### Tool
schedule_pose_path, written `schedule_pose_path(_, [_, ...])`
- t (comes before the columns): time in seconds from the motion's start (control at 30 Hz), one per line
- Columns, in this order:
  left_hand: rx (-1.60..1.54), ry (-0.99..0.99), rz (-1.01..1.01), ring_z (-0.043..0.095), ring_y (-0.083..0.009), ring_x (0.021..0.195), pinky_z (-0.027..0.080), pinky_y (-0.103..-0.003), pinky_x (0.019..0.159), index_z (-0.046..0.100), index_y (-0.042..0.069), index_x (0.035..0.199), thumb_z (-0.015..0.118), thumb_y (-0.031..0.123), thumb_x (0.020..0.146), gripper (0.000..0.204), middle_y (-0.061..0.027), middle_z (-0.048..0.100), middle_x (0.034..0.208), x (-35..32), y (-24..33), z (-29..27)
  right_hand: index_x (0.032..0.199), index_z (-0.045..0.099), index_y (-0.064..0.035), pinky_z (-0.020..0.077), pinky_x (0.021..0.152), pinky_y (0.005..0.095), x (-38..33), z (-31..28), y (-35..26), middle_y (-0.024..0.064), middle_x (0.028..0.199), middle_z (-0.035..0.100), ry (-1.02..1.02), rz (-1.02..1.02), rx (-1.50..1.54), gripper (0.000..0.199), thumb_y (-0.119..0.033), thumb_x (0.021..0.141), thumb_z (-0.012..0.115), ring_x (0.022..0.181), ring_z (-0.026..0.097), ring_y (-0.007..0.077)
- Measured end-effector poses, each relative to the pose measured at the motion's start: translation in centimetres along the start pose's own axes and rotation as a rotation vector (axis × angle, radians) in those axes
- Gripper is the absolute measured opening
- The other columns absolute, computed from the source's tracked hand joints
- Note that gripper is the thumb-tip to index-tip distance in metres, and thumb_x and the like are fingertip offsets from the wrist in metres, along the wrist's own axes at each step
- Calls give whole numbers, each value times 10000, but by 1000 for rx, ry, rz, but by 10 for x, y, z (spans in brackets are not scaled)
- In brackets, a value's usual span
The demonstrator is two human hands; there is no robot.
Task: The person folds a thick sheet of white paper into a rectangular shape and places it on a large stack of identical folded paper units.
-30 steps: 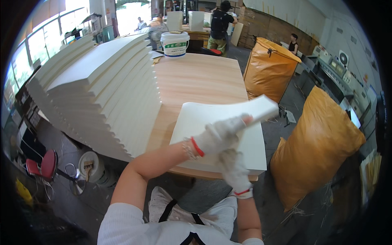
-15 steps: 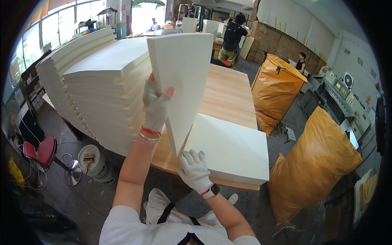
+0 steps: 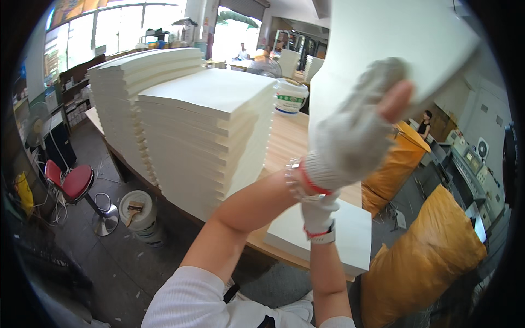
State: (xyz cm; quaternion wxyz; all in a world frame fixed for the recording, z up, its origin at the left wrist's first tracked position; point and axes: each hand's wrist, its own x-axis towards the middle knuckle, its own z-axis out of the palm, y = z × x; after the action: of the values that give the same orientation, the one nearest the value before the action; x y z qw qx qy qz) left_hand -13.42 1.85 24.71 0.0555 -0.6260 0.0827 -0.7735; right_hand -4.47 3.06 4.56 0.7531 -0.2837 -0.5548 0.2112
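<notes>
Left hand (image 3: 358,128) in a white knit glove, raised high and close to the camera, fingers curled around the near edge of a large white sheet (image 3: 394,49) held tilted up over the table; a bare fingertip shows through the glove at the upper right. Sheet fills the upper right of the view, its top running out of frame. Right hand (image 3: 319,216), also gloved with a red-trimmed cuff, sits lower, mostly hidden behind the left wrist; cannot tell how its fingers are set or whether they grip anything, though it lies at the near edge of a low white stack (image 3: 342,235) that rests flat on the wooden table (image 3: 284,142) at its near right corner. A metal bracelet on the left wrist. To the left on the same table, tall piles of white sheets (image 3: 208,131) stand in staggered columns, well apart from the raised sheet. A white bucket (image 3: 291,95) with a green label stands behind them on the tabletop. Right of the table, two big orange-yellow sacks (image 3: 432,246), one near, one further back. On the floor at left, a red stool (image 3: 74,183) and a white pail (image 3: 136,210) just beside the table leg. People in the far background, small and indistinct
</notes>
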Motion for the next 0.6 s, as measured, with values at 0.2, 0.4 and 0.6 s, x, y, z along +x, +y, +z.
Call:
schedule_pose_path(0.2, [241,-8,223,532,-486,1343,560,-491,1032,519,43,1435,630,35,901,545,-259,566,1446,83,2,42,1561,326,-123,452,1139,461,83,-3,6,115,1517,484,-417,-9,920,638,-521,1074,442,1359,519,309])
schedule_pose_path(0.4, [282,-715,-367,595,-321,1314,489,-416,1104,518,41,1435,592,149,976,478,-194,586,1441,120,-40,-43,1433,344,-4,605,887,341,142,115,-70,151,1273,603,-131,-1,192,504,-100,1007,595,1095,691,232])
schedule_pose_path(0.6, [607,-681,-396,711,-211,976,571,-342,911,575,55,1362,557,200,1030,362,-110,740,1104,108,-146,-206,1114,573,35,637,704,338,194,151,-60,128,1016,651,-234,576,273,156,-63,998,608,846,693,201])
